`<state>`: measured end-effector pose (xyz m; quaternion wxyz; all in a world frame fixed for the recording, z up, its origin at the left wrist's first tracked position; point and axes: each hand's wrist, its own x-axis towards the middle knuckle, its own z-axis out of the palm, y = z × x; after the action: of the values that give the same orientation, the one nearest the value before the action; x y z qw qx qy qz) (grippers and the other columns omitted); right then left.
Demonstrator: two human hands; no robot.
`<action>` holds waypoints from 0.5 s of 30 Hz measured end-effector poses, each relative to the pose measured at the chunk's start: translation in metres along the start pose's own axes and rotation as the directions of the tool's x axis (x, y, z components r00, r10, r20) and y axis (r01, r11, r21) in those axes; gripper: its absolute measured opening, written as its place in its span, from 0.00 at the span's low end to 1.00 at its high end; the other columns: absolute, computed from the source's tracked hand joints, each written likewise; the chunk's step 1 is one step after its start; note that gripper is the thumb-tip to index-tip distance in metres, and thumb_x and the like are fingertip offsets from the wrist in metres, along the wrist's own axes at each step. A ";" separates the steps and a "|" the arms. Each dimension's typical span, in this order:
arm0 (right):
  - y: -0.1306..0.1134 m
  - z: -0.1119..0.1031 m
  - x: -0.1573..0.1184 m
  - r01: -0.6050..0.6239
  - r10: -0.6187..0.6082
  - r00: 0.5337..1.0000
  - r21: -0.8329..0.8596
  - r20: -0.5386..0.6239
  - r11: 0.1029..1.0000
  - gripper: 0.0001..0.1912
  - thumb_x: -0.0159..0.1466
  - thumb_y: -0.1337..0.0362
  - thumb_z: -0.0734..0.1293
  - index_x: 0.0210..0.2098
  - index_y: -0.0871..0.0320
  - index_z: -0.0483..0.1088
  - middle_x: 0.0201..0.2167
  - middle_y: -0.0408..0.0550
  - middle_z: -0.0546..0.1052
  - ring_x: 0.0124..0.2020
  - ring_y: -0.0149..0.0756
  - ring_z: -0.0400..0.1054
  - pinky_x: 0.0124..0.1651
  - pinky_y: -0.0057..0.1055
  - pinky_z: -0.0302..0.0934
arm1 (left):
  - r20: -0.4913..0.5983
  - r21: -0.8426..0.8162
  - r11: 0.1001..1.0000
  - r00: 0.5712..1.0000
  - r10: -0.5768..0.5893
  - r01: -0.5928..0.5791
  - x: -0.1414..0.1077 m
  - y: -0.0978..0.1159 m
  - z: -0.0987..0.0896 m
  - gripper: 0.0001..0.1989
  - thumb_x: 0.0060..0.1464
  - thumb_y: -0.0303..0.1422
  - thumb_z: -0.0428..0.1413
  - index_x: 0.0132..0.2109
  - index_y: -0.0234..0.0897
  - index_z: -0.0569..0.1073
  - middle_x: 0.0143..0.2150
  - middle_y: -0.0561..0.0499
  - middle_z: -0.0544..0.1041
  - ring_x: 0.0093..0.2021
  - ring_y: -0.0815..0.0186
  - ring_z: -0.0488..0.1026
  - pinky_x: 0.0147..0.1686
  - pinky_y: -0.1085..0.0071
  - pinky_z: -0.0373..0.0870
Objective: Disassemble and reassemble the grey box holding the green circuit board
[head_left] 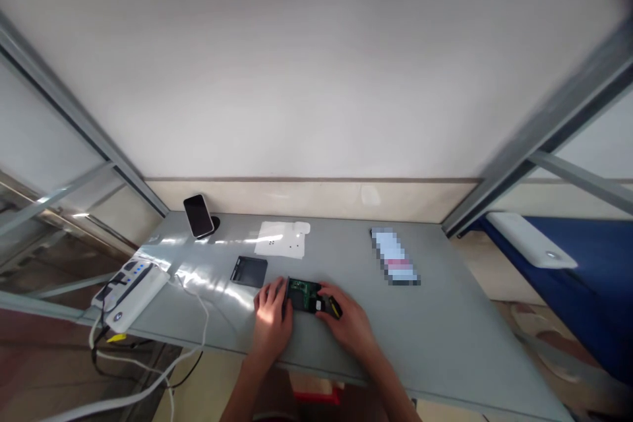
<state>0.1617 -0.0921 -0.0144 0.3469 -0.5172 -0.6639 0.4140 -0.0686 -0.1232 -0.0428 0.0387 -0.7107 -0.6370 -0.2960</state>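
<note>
A black case with a green circuit board (pixel 301 294) inside lies in front of me on the grey table. My left hand (pixel 271 311) is closed around its left edge. At its right end is my right hand (pixel 350 318), with fingertips on or close to the case. A small black-and-yellow tool (pixel 335 307) is tucked in the right hand's fingers; its kind and its tip are hidden. Just beyond the left hand rests a flat black cover (pixel 251 271), apart from the case.
A white sheet with small dark dots (pixel 281 239) lies farther back. To the right is a blurred-out phone (pixel 394 257). A phone on a stand (pixel 198 215) stands at the back left. A power strip (pixel 116 287) and a white cable (pixel 204 316) occupy the left edge.
</note>
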 end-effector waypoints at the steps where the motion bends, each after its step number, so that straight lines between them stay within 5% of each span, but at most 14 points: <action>1: 0.000 0.000 0.000 0.000 0.001 1.000 0.000 -0.009 1.000 0.19 0.58 0.65 0.71 0.49 0.48 0.77 0.63 0.49 0.78 0.62 0.52 0.74 0.67 0.53 0.63 | -0.001 0.007 1.000 1.000 0.011 -0.011 0.000 0.001 -0.001 0.22 0.68 0.28 0.51 0.65 0.41 0.74 0.63 0.43 0.79 0.60 0.50 0.74 0.60 0.52 0.70; 15: -0.004 0.000 0.000 0.011 -0.010 1.000 0.028 -0.024 1.000 0.19 0.58 0.65 0.72 0.49 0.48 0.77 0.61 0.49 0.80 0.60 0.51 0.76 0.66 0.52 0.65 | -0.030 0.078 0.994 0.996 0.079 -0.077 0.004 0.009 -0.004 0.24 0.68 0.28 0.51 0.69 0.34 0.69 0.62 0.37 0.78 0.57 0.50 0.75 0.58 0.53 0.69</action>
<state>0.1597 -0.0928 -0.0108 0.3641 -0.5136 -0.6566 0.4153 -0.0622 -0.1229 -0.0344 0.0880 -0.7280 -0.6190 -0.2811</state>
